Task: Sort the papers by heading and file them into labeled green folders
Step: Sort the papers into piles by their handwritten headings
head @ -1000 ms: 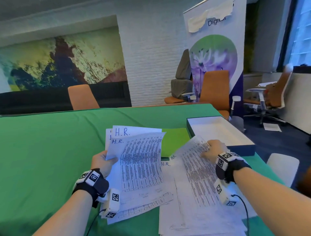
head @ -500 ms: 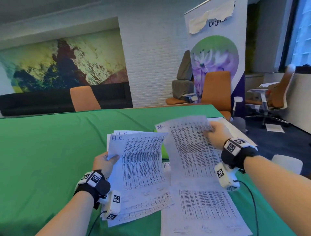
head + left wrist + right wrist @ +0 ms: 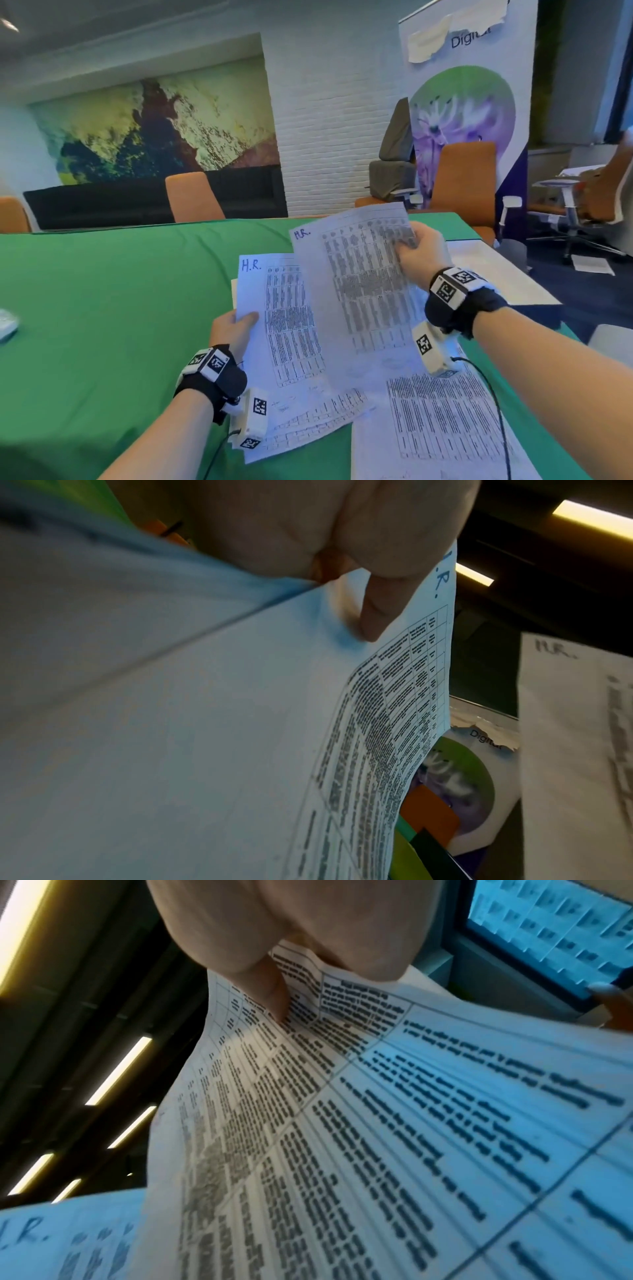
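Observation:
My left hand (image 3: 236, 325) holds a small stack of printed sheets headed "H.R." (image 3: 284, 318) by its left edge, thumb on top; the same stack (image 3: 240, 723) fills the left wrist view under my thumb (image 3: 373, 615). My right hand (image 3: 416, 250) pinches one more "H.R." sheet (image 3: 363, 281) at its upper right corner, raised and overlapping the stack's right side. That sheet (image 3: 377, 1123) fills the right wrist view, and its back shows as a grey sheet (image 3: 575, 750) at the right of the left wrist view. More printed papers (image 3: 442, 421) lie on the green tablecloth (image 3: 102, 308). No green folder shows in the head view.
A shallow white box (image 3: 496, 274) sits at the table's right edge behind my right wrist. Orange chairs (image 3: 191, 197) stand past the far edge, and a banner (image 3: 469, 113) stands at the back right. A small white object (image 3: 7, 323) lies at the far left.
My right hand has lifted one sheet off the pile on the table and carried it up and left, over the stack in my left hand. The green folder behind is now covered.

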Action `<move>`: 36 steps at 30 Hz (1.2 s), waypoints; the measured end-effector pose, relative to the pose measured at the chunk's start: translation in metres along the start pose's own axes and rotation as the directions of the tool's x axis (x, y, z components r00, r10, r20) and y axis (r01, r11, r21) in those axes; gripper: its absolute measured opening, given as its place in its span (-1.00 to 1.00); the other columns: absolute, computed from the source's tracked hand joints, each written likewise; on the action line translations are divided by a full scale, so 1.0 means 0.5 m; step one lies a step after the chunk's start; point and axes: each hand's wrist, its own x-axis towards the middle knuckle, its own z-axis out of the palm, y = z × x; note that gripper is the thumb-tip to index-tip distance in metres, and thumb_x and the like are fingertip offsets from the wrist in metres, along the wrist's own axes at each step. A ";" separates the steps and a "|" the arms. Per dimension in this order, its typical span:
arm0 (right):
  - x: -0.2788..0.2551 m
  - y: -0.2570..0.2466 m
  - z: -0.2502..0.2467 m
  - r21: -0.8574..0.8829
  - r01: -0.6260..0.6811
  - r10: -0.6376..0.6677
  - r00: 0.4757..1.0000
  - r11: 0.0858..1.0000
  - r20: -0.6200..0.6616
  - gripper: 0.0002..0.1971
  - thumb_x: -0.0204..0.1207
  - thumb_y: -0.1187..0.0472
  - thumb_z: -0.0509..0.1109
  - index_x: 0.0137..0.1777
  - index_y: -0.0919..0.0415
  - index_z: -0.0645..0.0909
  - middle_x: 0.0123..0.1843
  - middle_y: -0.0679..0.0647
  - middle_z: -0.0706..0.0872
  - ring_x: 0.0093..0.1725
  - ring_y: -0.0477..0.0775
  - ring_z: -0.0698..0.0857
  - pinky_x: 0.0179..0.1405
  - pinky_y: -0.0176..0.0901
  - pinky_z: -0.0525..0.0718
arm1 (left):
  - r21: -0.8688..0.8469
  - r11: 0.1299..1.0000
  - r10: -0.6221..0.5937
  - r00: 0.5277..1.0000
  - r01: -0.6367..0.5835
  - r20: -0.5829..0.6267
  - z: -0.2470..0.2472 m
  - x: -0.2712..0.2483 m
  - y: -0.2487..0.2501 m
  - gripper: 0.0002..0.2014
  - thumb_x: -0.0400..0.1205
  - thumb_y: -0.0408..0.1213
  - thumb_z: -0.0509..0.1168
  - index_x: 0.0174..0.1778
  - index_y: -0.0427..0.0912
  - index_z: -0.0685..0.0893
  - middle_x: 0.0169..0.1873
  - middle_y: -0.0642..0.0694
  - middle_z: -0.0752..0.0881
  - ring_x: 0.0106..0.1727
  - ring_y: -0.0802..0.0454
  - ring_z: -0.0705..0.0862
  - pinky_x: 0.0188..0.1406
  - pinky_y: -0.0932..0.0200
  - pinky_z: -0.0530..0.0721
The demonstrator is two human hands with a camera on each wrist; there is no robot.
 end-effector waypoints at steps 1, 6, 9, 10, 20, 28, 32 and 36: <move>-0.001 -0.001 0.018 0.007 -0.015 0.014 0.999 1.000 0.035 -0.81 0.57 0.35 0.29 0.08 0.10 0.64 -0.21 -0.11 0.67 -0.17 -0.04 0.64 -0.15 -0.21 0.53 | -0.026 1.000 0.016 1.000 -0.016 -0.003 0.006 -0.007 0.005 -0.78 0.63 -0.38 0.28 0.15 -0.40 0.62 -0.20 -0.08 0.69 -0.26 0.02 0.59 -0.23 0.28 0.50; -0.015 0.011 0.117 -0.035 -0.152 0.156 0.962 0.988 0.226 -0.66 0.61 0.35 0.26 0.36 0.12 0.55 0.22 0.06 0.72 0.12 0.11 0.71 0.16 0.04 0.68 | -0.063 0.998 0.018 1.000 -0.018 0.007 0.006 0.010 -0.015 -0.64 0.58 0.09 0.29 -0.22 -0.18 0.58 -0.32 -0.06 0.49 -0.32 0.05 0.47 -0.16 0.17 0.38; -0.029 0.017 0.171 -0.003 -0.209 0.203 0.943 0.978 0.264 -0.62 0.62 0.37 0.24 0.40 0.12 0.51 0.25 0.08 0.70 -0.05 0.08 0.69 -0.03 -0.03 0.69 | 0.017 0.999 0.034 0.999 -0.034 0.005 -0.001 0.013 -0.020 -0.52 0.62 0.16 0.12 -0.45 -0.11 0.20 -0.51 0.00 0.14 -0.47 0.07 0.13 -0.42 0.17 0.06; -0.034 0.017 0.184 -0.003 -0.210 0.203 0.941 0.978 0.269 -0.63 0.62 0.38 0.24 0.40 0.14 0.51 0.24 0.09 0.70 -0.06 0.07 0.68 -0.08 -0.08 0.66 | 0.026 0.999 0.028 1.000 -0.028 0.011 0.000 0.014 -0.022 -0.51 0.62 0.13 0.15 -0.46 -0.13 0.20 -0.52 -0.01 0.14 -0.47 0.06 0.14 -0.42 0.17 0.05; -0.076 0.127 0.079 -0.659 -0.168 0.524 0.757 0.733 0.390 -0.62 0.48 0.19 0.43 0.30 0.21 0.59 0.19 0.13 0.72 0.03 0.10 0.71 -0.02 -0.16 0.68 | 0.210 0.974 0.079 0.996 -0.084 0.034 -0.022 0.007 -0.039 -0.74 0.49 -0.46 0.44 0.10 -0.36 0.72 -0.04 -0.26 0.76 -0.14 -0.09 0.68 -0.11 0.12 0.57; -0.150 0.239 -0.041 -0.880 -0.197 0.762 0.602 0.432 0.240 -0.73 0.20 0.10 0.65 -0.29 0.18 0.63 -0.36 0.00 0.69 -0.41 -0.03 0.67 -0.22 -0.17 0.73 | 0.251 0.965 0.076 0.997 -0.077 0.016 -0.031 -0.021 -0.030 -0.73 0.50 -0.34 0.45 0.11 -0.30 0.72 -0.12 -0.18 0.73 -0.23 -0.09 0.63 -0.16 0.10 0.56; -0.163 0.217 -0.062 -0.858 -0.242 0.753 0.619 0.453 0.223 -0.49 0.41 0.29 0.49 0.35 0.32 0.46 0.24 0.23 0.68 0.21 0.22 0.70 0.13 -0.03 0.67 | 0.228 0.967 0.114 0.993 -0.115 0.019 -0.029 -0.036 -0.005 -0.76 0.50 -0.32 0.46 0.06 -0.28 0.73 -0.14 -0.15 0.73 -0.25 -0.08 0.61 -0.17 0.12 0.54; -0.157 0.217 -0.070 -0.799 -0.334 0.668 0.736 0.501 0.111 -0.92 0.59 0.31 0.24 -0.06 0.33 0.52 -0.01 0.18 0.69 0.17 0.21 0.70 0.01 -0.12 0.61 | 0.182 0.978 0.103 0.995 -0.103 0.009 -0.029 -0.041 0.006 -0.79 0.51 -0.31 0.45 0.03 -0.29 0.73 -0.16 -0.18 0.74 -0.25 -0.11 0.62 -0.15 0.08 0.59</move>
